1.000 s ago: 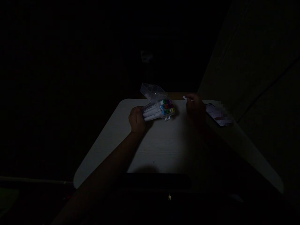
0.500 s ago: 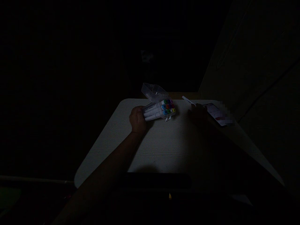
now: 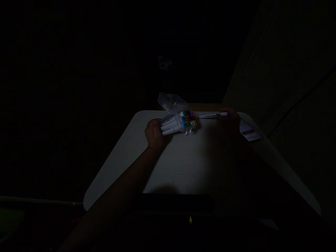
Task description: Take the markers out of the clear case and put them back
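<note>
My left hand [image 3: 154,134] is closed around the lower end of a clear plastic marker case [image 3: 172,125], which lies tilted over the table with its hinged lid [image 3: 173,102] open. Several white markers with colored ends [image 3: 188,119] fill the case, their ends facing right. In my right hand [image 3: 229,120], dim and partly lost in shadow, is a single white marker [image 3: 210,115] with a dark pink end. It lies nearly level, its left tip close to the case's open end; whether they touch I cannot tell.
A white table [image 3: 178,161] with rounded corners carries everything. Partly behind my right hand lies a phone [image 3: 250,133] with a lit screen. A dark slot [image 3: 174,203] runs along the near edge. A wall with a cable [image 3: 299,99] stands at right; the surroundings are very dark.
The marker in my right hand has swung to nearly level, its pink end now showing. My right hand has risen slightly, covering more of the phone. My left hand and the case have stayed put.
</note>
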Demonstrator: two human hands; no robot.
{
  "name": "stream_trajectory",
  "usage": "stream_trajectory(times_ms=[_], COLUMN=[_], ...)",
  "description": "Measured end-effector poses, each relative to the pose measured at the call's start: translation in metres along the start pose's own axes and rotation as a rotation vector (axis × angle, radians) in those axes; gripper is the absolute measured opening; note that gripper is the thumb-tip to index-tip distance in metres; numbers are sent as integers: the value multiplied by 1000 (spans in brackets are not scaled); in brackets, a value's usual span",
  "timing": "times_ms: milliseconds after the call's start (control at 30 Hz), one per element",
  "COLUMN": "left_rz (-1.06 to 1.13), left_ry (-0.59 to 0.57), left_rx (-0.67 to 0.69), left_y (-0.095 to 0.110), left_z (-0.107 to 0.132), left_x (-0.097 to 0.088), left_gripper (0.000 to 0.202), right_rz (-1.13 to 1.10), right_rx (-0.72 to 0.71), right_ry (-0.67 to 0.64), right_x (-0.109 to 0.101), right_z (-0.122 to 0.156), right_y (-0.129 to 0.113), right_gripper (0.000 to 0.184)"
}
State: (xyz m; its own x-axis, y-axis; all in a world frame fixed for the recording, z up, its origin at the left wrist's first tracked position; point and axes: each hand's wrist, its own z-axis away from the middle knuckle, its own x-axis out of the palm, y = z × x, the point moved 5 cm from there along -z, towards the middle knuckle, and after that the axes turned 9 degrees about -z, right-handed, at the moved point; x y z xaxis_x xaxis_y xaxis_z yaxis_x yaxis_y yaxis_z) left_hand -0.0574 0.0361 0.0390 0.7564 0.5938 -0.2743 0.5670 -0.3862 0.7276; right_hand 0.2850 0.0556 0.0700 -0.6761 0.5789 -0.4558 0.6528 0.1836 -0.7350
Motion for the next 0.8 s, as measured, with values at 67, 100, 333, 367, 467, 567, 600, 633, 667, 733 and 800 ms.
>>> stream_trajectory(times_ms=[67, 100, 333, 367, 467, 567, 600, 633, 667, 733, 800], left_rz=[8, 10, 5, 1, -7, -1, 1, 3, 6, 11, 13], left_ry=[-2, 0, 5, 6, 5, 3, 2, 3, 4, -3, -11], left_rx=[-3, -1, 26, 28, 35, 41, 39, 38, 36, 36, 25], left_y=[0, 1, 1, 0, -1, -2, -2, -2, -2, -1, 0], left_z=[0, 0, 1, 1, 1, 1, 1, 1, 1, 1, 1], left_x=[0, 0, -1, -1, 0, 0, 0, 0, 0, -1, -1], left_gripper=[49, 49, 51, 51, 52, 51, 51, 51, 50, 48, 47], right_rz=[-244, -362, -579, -526, -542, -744, -785, -806, -809, -757, -675], right_rx=[-70, -103, -664, -703, -822, -831, -820, -794, -755, -657, -545], right_ry=[182, 251, 523, 501, 451, 375, 362, 347, 335, 249, 145], right_x=[-16, -23, -87, -90, -88, -74, -70, -66, -62, -56, -51], right_z=[-6, -6, 42, 50, 67, 71, 72, 72, 72, 72, 72], right_y=[-18, -30, -146, -157, -173, -172, -171, -169, -167, -165, -163], right_gripper=[28, 29, 34, 36, 28, 29, 31, 31, 31, 32, 38])
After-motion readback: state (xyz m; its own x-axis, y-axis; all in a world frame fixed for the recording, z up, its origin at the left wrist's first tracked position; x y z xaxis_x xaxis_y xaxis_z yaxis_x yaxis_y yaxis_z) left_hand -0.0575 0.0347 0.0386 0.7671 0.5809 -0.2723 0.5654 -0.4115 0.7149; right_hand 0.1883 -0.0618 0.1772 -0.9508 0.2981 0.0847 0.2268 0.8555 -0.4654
